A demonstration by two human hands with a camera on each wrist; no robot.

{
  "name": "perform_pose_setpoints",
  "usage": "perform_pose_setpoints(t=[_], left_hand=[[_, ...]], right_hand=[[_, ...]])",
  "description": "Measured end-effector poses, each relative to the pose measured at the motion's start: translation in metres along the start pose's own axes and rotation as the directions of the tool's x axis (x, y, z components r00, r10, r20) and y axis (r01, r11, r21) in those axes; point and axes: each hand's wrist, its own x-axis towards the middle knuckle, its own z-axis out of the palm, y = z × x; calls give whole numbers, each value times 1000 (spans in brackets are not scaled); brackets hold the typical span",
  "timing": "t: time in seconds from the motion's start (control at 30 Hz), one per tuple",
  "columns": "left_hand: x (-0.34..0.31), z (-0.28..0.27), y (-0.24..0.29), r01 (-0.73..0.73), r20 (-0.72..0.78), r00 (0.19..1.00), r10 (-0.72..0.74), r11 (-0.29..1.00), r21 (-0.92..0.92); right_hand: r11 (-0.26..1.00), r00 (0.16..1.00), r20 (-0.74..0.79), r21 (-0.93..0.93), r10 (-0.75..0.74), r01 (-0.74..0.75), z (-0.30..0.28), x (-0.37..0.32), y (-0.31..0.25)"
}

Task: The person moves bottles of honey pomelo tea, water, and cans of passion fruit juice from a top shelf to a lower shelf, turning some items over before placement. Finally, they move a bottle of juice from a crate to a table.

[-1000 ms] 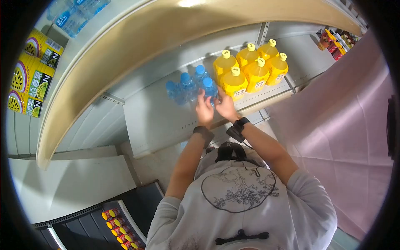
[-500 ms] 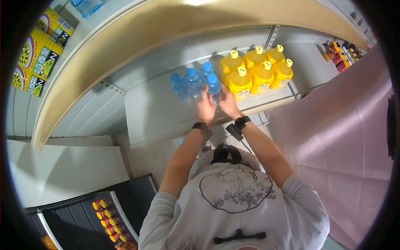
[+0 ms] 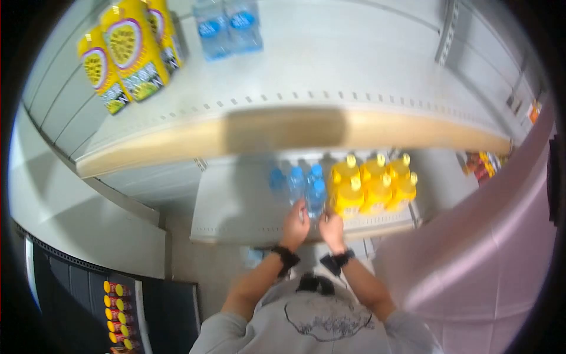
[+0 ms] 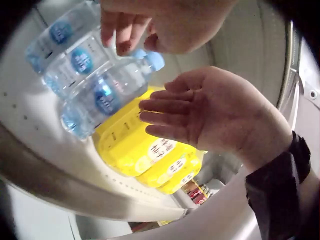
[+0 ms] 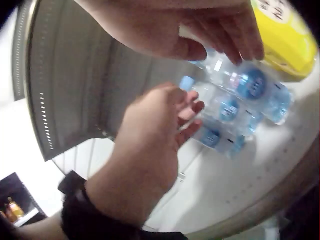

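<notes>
Several clear water bottles with blue caps stand on the lower shelf, the front bottle nearest my hands. My left hand is just in front of it on the left, its fingers loosely bent and holding nothing. On the other side, my right hand is near the bottle and the yellow bottles. In the left wrist view the right hand has straight fingers, palm showing, over a yellow bottle. The right wrist view has its fingertips overlapping a water bottle.
An upper shelf with a wood-coloured edge juts out above the bottles. It bears passion-fruit cartons and more water bottles. A pink cloth hangs at the right; red containers with yellow lids are at lower left.
The head view has tilted up, bringing more of the upper shelf into sight. Both hands have drawn back slightly from the front water bottle and stand further apart.
</notes>
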Motion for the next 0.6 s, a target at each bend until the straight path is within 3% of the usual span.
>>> perform_pose_setpoints(t=[0.03,0.07,0.1,0.2,0.27,0.3,0.43,0.53,0.57,0.6], left_hand=[[3,-4,7,-63,-86,993,76,987,145],[8,-7,10,-65,-144,986,89,984,163],[16,-12,19,-70,-153,984,94,985,155],[34,-39,63,-93,-154,982,106,992,88],[42,-58,94,-124,-152,981,119,992,-22],[46,-69,109,-210,-185,959,217,976,55],[68,-118,172,-452,-270,791,549,822,347],[81,-152,221,-588,-297,651,699,711,387],[81,-163,238,-636,-308,603,736,676,373],[77,-180,259,-666,-239,621,746,663,342]], right_hand=[[1000,999,43,-4,-26,26,-3,1,-3],[999,991,136,38,-2,-3,-15,1,-17],[997,972,233,71,23,-41,-32,1,-34],[945,931,320,318,-179,72,-64,3,-69],[936,908,331,320,-258,149,-92,2,-103],[929,894,338,321,-293,184,-106,2,-121],[832,833,159,288,-529,474,-128,-12,-176],[649,675,-19,257,-738,716,-116,-30,-202],[580,614,-14,312,-789,752,-112,-39,-208],[507,549,-14,364,-836,781,-111,-46,-213]])
